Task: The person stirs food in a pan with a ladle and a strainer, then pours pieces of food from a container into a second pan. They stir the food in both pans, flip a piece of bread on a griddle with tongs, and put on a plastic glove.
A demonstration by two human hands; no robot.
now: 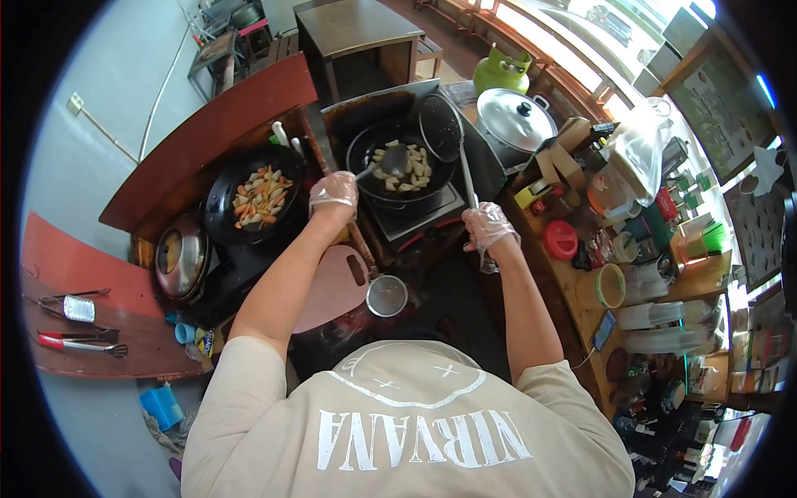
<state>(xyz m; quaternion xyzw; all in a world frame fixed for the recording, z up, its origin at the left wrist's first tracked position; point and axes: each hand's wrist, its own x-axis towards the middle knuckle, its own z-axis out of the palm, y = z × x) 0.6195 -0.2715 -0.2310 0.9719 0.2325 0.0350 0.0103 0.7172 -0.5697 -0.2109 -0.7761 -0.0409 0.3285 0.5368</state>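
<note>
My left hand, in a clear plastic glove, is closed around the handle of a ladle. The ladle's dark bowl rests among pale fried pieces in a black wok on the stove. Gloved the same way, my right hand grips the long handle of a skimmer. Its round mesh head is tilted up over the wok's far right rim. Just below my left hand lies a pink cutting board, with a small round strainer beside it.
A second wok with orange and pale pieces stands left, near a lidded pan. At the back right are a large lidded pot and a green gas cylinder. Containers and a red lid crowd the right counter. Tongs hang at left.
</note>
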